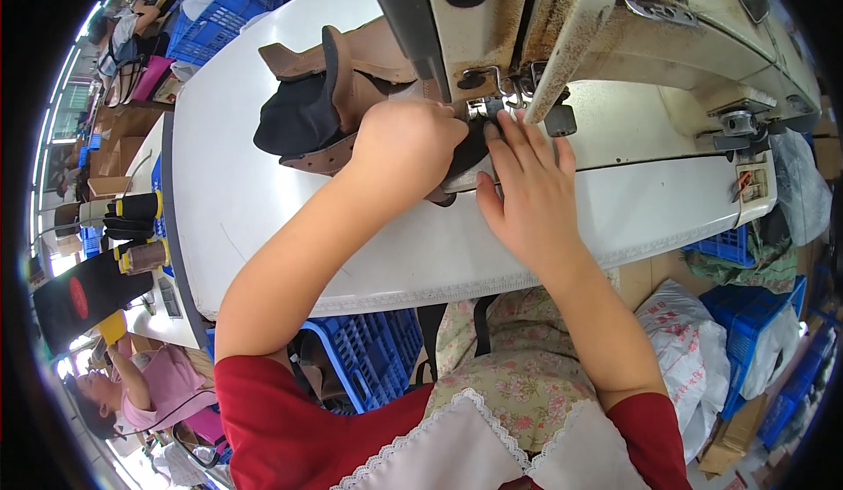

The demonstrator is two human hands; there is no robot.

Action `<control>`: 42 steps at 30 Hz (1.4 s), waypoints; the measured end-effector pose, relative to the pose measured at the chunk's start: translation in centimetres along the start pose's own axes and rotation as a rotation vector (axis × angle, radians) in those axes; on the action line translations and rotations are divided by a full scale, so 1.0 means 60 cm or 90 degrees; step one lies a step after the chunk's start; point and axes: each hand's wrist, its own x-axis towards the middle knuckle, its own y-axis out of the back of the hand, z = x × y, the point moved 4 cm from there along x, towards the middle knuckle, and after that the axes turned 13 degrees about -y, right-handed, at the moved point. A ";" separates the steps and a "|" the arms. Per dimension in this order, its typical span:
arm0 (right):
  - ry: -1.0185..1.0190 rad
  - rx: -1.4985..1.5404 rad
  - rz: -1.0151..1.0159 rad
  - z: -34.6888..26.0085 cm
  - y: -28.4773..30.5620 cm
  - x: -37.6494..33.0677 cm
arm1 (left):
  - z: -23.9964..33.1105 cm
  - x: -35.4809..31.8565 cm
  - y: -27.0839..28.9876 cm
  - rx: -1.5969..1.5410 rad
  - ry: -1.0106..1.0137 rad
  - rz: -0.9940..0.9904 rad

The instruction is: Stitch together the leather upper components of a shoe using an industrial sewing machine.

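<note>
Piece: brown-and-black piece [303, 117], upper left of centre, bulk left of the grip — long axis roughly sideways, toward the presser foot [493, 105] | left hand [408, 143]: clenched on it, nearer its bulk | right hand [531, 187]: flat, fingers extended — grasping nothing, fingertips beside foot

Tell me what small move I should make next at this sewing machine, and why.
I'd probably slide the right hand back slightly: its fingertips lie very close to the metal presser foot, while the left hand, curled at the brown-and-black workpiece, seems placed to steady it.
</note>
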 end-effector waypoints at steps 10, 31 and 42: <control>-0.009 -0.005 -0.014 0.000 -0.001 0.002 | -0.001 0.002 -0.001 -0.007 -0.004 0.061; 0.001 0.157 0.086 -0.024 -0.009 0.018 | 0.070 -0.157 0.027 0.104 0.122 0.023; -0.016 0.160 0.099 -0.016 -0.007 0.016 | 0.001 -0.111 0.008 0.356 -0.043 0.166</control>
